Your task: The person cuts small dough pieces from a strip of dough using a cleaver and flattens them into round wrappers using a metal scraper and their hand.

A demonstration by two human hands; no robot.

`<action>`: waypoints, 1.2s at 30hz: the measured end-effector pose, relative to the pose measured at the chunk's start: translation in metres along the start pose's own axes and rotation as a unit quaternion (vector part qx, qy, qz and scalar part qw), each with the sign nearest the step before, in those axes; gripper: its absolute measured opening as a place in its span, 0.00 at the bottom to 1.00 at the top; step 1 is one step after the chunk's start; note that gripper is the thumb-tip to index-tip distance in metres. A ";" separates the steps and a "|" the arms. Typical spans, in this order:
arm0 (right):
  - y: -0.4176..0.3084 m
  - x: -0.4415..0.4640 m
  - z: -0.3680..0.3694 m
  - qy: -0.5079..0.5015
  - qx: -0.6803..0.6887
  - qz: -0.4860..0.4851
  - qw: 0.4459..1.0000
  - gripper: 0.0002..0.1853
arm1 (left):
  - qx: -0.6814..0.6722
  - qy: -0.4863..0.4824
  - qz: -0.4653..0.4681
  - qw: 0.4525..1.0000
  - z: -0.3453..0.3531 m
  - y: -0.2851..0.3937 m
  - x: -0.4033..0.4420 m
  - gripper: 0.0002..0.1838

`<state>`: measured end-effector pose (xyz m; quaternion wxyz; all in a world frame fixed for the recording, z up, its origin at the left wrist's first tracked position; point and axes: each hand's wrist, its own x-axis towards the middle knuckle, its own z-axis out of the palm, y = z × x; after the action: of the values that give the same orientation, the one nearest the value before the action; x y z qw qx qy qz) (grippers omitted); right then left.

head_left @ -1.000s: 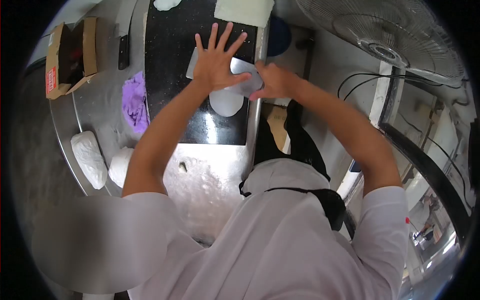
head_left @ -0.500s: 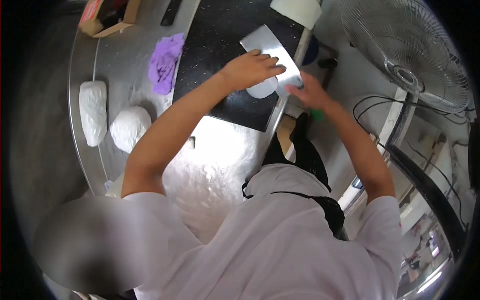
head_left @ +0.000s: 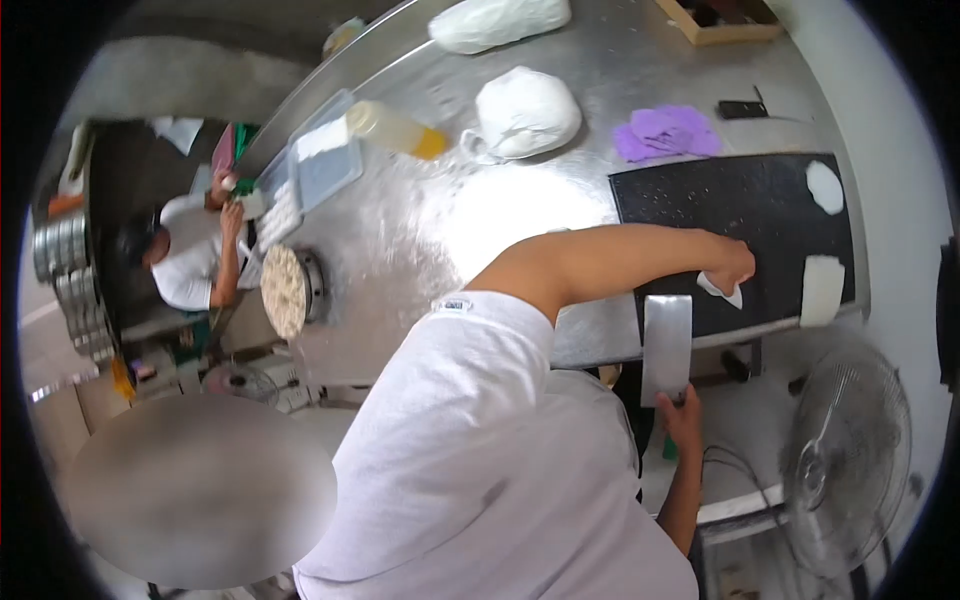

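My left hand [head_left: 732, 265] is over the black board [head_left: 680, 205], its fingers closed on a thin white dough piece [head_left: 722, 290] that hangs from them at the board's surface. My right hand [head_left: 682, 415] grips a wide metal blade [head_left: 667, 345] by its handle end. The blade points up the view, just off the table's front edge and below my left hand. A white round [head_left: 825, 188] lies at the board's far right corner, and a folded pale cloth [head_left: 822, 290] lies at its right edge.
Behind the board are a purple cloth [head_left: 668, 133] and a knife [head_left: 742, 108]. White bags [head_left: 527, 112], a bottle [head_left: 395, 130] and a clear tray [head_left: 325, 165] stand further left. A co-worker [head_left: 190, 250] is beside a round pan [head_left: 287, 292]. A fan [head_left: 845, 460] stands right.
The view has swung round, bringing the co-worker into sight. My left hand has left the blade and taken hold of the dough. My right hand has drawn the blade off the board.
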<state>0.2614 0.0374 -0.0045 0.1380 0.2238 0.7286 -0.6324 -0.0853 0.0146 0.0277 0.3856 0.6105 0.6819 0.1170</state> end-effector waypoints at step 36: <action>-0.029 0.096 -0.231 -0.116 -0.137 0.056 0.982 0.26 | -0.420 0.396 -0.238 0.781 -0.135 -0.058 0.221 0.30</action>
<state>0.1830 0.2759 0.0111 0.2860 0.1689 0.7737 -0.5395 -0.2088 0.2477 -0.0026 0.3160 0.1058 0.7814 0.5276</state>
